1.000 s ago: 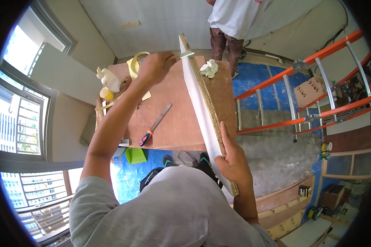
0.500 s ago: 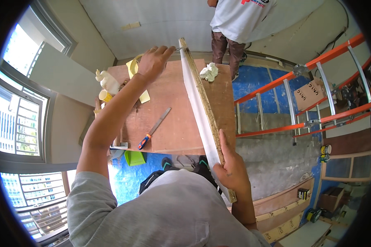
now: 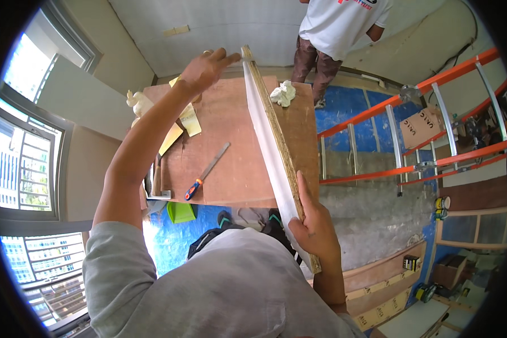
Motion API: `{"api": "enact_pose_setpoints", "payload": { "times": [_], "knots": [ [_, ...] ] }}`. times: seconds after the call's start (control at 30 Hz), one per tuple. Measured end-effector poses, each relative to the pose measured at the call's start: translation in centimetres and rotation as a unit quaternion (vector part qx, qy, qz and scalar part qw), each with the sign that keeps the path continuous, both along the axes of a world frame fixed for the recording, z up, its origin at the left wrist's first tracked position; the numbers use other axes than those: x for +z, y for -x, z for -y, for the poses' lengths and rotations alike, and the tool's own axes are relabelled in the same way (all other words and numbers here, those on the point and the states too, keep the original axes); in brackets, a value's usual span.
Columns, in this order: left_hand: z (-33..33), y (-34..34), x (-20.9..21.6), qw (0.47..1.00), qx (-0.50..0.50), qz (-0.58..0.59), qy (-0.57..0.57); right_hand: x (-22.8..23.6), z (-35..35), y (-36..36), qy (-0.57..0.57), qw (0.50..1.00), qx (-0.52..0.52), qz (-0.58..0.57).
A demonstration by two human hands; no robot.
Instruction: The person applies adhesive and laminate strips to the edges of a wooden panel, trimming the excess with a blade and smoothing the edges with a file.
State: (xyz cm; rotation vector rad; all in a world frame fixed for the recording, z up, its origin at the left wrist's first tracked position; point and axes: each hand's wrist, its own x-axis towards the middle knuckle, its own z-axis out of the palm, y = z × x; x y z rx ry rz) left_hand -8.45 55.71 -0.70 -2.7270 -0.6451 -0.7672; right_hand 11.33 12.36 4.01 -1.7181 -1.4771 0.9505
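A long board (image 3: 266, 141) with a white face and a rough chipboard edge stands on its side, slanting from my body across the workbench. My right hand (image 3: 316, 228) grips its near end, thumb on the white face and fingers over the edge. At the far end my left hand (image 3: 204, 70) is closed in a pinch, its fingertips close against the edge. A thin, pale bit shows at those fingertips, too small to name. On the bench, left of the board, lies a file (image 3: 211, 167) with an orange and blue handle.
The brown wooden workbench (image 3: 231, 124) carries a crumpled white cloth (image 3: 283, 93), yellow paper sheets (image 3: 190, 121) and a white bottle (image 3: 139, 103). A green dustpan (image 3: 181, 212) lies below it. Beyond stands another person (image 3: 338, 34); an orange ladder (image 3: 372, 115) is on the right.
My left hand has shifted slightly farther out, to the tip of the board's edge. My right hand keeps its hold. The other person has moved a little to the right.
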Motion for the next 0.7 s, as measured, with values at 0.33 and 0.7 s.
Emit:
{"api": "enact_pose_setpoints", "payload": {
  "times": [0.33,0.7],
  "knots": [
    [1.2,1.2,0.9,0.998,0.047,0.015,0.043,0.1,0.3,0.7,-0.049,0.998,0.009,0.03],
    [-3.3,4.5,1.8,0.982,0.182,0.022,0.036,0.6,0.5,0.7,-0.003,1.0,0.0,-0.013]
  ]
}}
